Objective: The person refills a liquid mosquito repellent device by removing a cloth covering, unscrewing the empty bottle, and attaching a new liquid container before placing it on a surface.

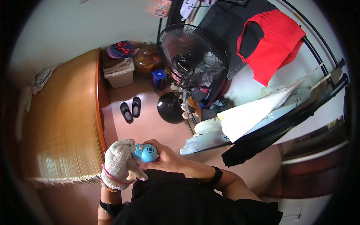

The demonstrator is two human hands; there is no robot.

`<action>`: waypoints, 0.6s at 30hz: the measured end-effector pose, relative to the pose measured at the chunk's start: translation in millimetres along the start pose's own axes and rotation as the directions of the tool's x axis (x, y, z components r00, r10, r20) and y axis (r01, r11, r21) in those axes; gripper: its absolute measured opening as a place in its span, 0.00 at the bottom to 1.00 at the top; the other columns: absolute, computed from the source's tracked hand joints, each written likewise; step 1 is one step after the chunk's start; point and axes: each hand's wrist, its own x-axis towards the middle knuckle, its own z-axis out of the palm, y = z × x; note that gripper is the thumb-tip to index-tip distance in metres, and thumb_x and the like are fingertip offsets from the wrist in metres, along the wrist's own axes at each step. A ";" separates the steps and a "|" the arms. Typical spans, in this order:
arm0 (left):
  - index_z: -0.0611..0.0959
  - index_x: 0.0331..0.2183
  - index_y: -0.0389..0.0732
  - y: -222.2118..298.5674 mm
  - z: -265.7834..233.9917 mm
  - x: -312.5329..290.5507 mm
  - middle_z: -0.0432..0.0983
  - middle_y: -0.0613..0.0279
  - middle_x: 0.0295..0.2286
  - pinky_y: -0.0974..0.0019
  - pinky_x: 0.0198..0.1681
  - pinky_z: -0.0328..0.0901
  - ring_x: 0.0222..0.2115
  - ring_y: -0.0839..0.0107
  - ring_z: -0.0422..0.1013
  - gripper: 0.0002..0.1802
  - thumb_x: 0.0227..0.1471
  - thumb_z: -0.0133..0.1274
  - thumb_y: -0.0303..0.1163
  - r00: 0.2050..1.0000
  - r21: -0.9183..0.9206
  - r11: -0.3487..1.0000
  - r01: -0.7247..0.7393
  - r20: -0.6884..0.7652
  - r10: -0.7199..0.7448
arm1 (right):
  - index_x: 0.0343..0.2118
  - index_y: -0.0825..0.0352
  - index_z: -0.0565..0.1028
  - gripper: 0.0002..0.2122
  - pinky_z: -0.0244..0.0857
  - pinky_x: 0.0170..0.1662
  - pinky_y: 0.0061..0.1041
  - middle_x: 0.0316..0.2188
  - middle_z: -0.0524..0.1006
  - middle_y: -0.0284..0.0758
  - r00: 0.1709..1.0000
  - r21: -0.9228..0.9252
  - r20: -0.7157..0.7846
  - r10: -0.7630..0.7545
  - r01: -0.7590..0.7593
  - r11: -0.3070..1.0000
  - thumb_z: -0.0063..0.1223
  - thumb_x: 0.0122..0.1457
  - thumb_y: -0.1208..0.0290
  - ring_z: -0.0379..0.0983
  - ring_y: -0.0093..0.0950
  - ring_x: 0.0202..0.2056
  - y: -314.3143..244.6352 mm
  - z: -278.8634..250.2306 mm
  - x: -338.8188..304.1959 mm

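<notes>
My left hand [119,163] is covered by a white cotton glove with pink trim at the wrist, and a beaded bracelet shows below it. One part of the glove sticks out toward my body; how the fingers lie inside cannot be made out. My right hand [167,159] is closed round a small light-blue device [149,153] with a rounded body and a dark ring pattern on it. The device's flatter end lies against the glove, in front of my black shirt. What exactly the device is cannot be told.
A bed with a woven mat [67,131] stands to the left. Beyond lie black slippers [131,110], a storage box [120,77] and a blue carton [159,79]. A black fan [191,56] and a clothes rack [315,52] with a red garment [272,41] fill the right.
</notes>
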 end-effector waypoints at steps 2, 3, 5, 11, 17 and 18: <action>0.78 0.40 0.31 4.3 -8.0 17.5 0.77 0.61 0.28 0.71 0.28 0.68 0.25 0.74 0.72 0.17 0.55 0.54 0.36 0.985 0.256 0.953 -0.161 0.109 0.137 | 0.54 0.65 0.63 0.33 0.70 0.43 0.22 0.43 0.72 0.33 0.995 0.059 -0.075 0.071 -0.067 0.996 0.70 0.49 0.63 0.70 0.22 0.44 -3.7 4.3 2.3; 0.78 0.42 0.31 11.7 -7.4 23.4 0.77 0.60 0.28 0.73 0.25 0.66 0.23 0.76 0.72 0.18 0.56 0.53 0.36 0.994 0.155 0.986 -0.061 0.098 0.046 | 0.55 0.65 0.62 0.33 0.70 0.43 0.22 0.44 0.71 0.33 0.994 0.022 -0.083 0.078 -0.076 0.997 0.69 0.50 0.64 0.70 0.22 0.45 -9.6 4.1 3.3; 0.78 0.43 0.31 28.7 -8.7 36.5 0.76 0.61 0.27 0.73 0.24 0.65 0.23 0.76 0.71 0.19 0.56 0.53 0.37 0.986 0.163 0.986 0.046 0.148 -0.071 | 0.55 0.65 0.62 0.32 0.70 0.43 0.23 0.44 0.71 0.33 0.982 0.074 -0.157 0.108 -0.097 0.993 0.69 0.50 0.65 0.70 0.22 0.44 -19.0 9.3 4.8; 0.75 0.48 0.32 53.0 -4.5 64.4 0.74 0.62 0.29 0.70 0.31 0.68 0.29 0.70 0.72 0.33 0.42 0.64 0.39 0.889 0.487 0.846 -0.220 0.457 -0.032 | 0.54 0.67 0.63 0.24 0.71 0.38 0.23 0.41 0.73 0.34 0.924 0.210 -0.363 0.121 -0.045 0.977 0.58 0.58 0.66 0.72 0.22 0.38 -29.5 17.4 -3.5; 0.73 0.50 0.34 61.1 -10.0 59.7 0.75 0.56 0.37 0.67 0.40 0.67 0.36 0.64 0.73 0.46 0.23 0.70 0.32 0.644 0.471 0.543 -0.695 0.744 0.177 | 0.56 0.67 0.63 0.26 0.69 0.32 0.24 0.40 0.74 0.36 0.846 0.455 -0.401 0.350 -0.148 0.878 0.40 0.66 0.49 0.69 0.20 0.30 -38.5 25.1 -18.0; 0.73 0.50 0.33 53.4 -13.6 57.6 0.75 0.57 0.36 0.68 0.39 0.68 0.35 0.64 0.72 0.46 0.24 0.70 0.32 0.762 0.449 0.773 -0.449 0.644 0.068 | 0.56 0.65 0.64 0.28 0.66 0.31 0.23 0.39 0.74 0.34 0.862 0.491 -0.357 0.360 -0.155 0.858 0.33 0.66 0.45 0.69 0.19 0.30 -40.1 24.3 -19.7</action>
